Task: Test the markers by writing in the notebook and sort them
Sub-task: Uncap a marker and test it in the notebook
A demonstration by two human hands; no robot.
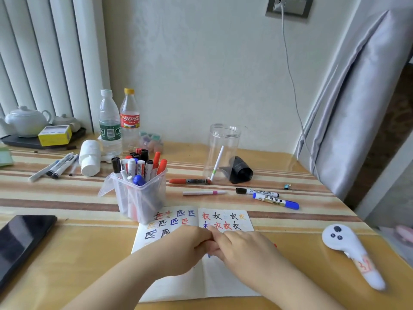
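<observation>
Your left hand (178, 245) and right hand (241, 247) met knuckle to knuckle over the open notebook (223, 280), fingers curled on a marker (274, 245) that was almost wholly hidden, only a red tip and a blue speck showing. Probably capping or uncapping; it looked light, stiff and smooth, so best gripped mid-barrel and at the cap. The marker tub (139, 198) stood just behind the notebook.

— Where are the hands?
— Low in the frame's centre, left hand (178, 249) and right hand (243, 249) meeting, fingers curled, over the open notebook (223, 280).
— And the markers?
— Crowded in the plastic tub (143, 198) just above-left; blue marker (276, 201) lies centre-right.
</observation>
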